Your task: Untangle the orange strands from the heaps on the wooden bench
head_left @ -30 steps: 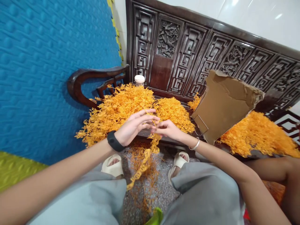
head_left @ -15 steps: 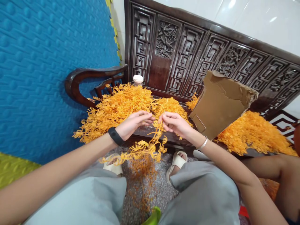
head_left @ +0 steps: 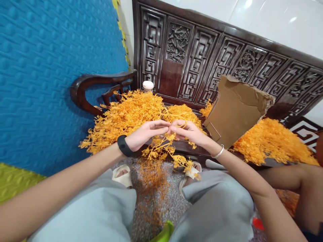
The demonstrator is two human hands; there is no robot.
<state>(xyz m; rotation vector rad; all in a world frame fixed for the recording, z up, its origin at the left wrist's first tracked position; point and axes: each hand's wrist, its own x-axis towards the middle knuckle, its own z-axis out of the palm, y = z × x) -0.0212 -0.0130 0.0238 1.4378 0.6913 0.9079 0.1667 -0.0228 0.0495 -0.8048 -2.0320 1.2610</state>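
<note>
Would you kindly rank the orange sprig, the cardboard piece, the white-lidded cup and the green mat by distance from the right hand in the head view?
1. Orange sprig: pinched at the fingers of the right hand, hanging just below.
2. Cardboard piece: to the right, leaning on the bench.
3. White-lidded cup: up and left, by the backrest.
4. Green mat: far left, low on the wall.
</note>
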